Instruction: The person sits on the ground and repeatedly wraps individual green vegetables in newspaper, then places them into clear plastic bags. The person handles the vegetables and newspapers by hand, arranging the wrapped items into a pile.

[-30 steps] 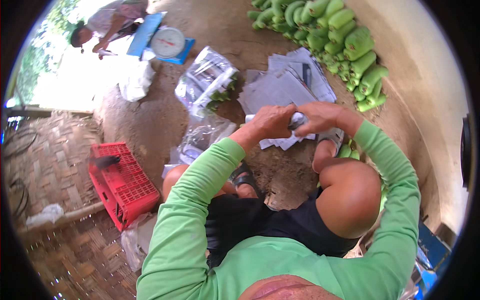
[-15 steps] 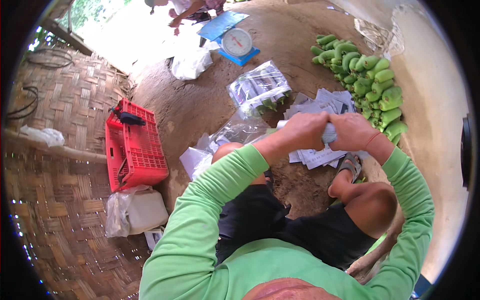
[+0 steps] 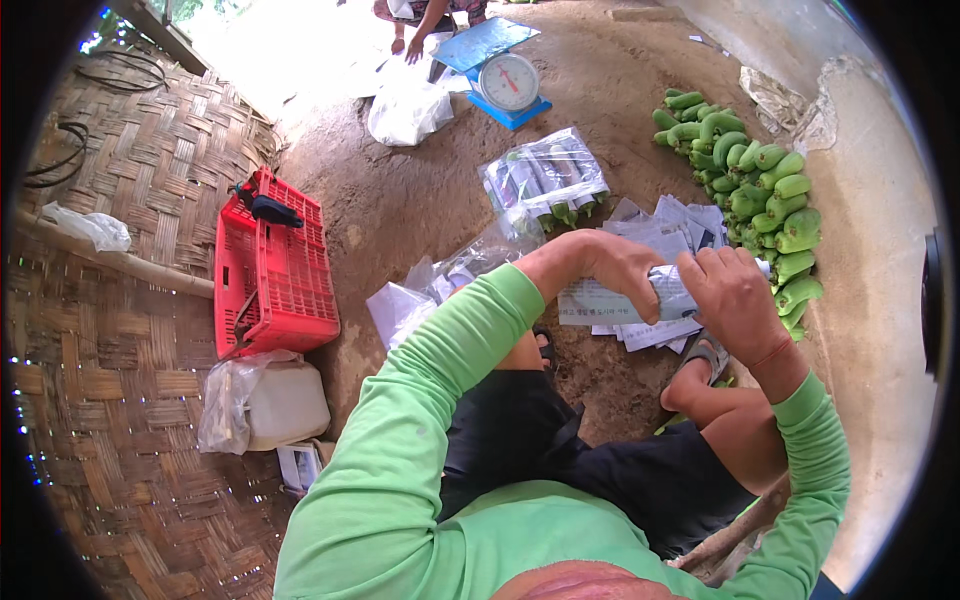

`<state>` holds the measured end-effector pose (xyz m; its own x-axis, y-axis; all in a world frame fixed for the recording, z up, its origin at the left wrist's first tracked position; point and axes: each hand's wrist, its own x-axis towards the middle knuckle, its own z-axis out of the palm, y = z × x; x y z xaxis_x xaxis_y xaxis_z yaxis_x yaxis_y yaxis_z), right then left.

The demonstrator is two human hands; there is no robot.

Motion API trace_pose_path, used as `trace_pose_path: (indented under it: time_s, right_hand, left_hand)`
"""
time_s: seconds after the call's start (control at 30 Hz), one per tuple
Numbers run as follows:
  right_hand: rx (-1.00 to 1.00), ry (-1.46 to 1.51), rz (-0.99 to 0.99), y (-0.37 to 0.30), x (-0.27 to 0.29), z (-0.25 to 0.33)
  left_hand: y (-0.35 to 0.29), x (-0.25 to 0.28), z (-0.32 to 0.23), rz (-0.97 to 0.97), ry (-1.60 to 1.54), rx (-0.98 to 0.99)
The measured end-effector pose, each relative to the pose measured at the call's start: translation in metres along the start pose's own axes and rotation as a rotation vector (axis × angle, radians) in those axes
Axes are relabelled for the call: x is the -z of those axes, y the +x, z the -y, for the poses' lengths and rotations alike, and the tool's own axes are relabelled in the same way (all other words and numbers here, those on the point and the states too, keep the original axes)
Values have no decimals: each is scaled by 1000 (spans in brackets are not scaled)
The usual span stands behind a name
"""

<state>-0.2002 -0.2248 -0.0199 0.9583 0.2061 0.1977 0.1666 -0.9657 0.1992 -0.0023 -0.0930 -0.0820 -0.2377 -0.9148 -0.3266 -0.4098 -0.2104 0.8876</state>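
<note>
Both my hands are at a roll of printed paper [image 3: 674, 290] held over a pile of loose sheets. My left hand [image 3: 622, 272] curves around its left end, where a flap of the sheet hangs loose. My right hand [image 3: 735, 298] is wrapped over the right part of the roll, and a bit of paper sticks out beyond it. What lies inside the roll is hidden. Loose printed sheets [image 3: 665, 232] spread beneath and beyond my hands. A clear plastic bag [image 3: 545, 175] of paper-wrapped rolls with green ends lies farther off.
Long green gourd-like fruits [image 3: 750, 190] are heaped along the right wall. A blue dial scale [image 3: 510, 85] stands at the back, near another person's hands [image 3: 408, 48] and a white bag [image 3: 410, 108]. On the left are a red crate [image 3: 280, 270] and a whitish container [image 3: 288, 405].
My hands have moved apart along the paper roll, the right one turning over it and lowering. More of the roll and its flap shows. The view has shifted slightly.
</note>
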Motion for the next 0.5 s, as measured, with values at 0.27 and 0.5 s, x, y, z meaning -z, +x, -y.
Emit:
trace_pose_path:
  time_s: [0.27,0.5]
  right_hand:
    - [-274,67,98,-9,10,-32]
    - [-496,546,-231,9,21,-17]
  left_hand:
    - [11,-30,-39,-523,361,84]
    - [34,-17,-27,-797,-1101,-538]
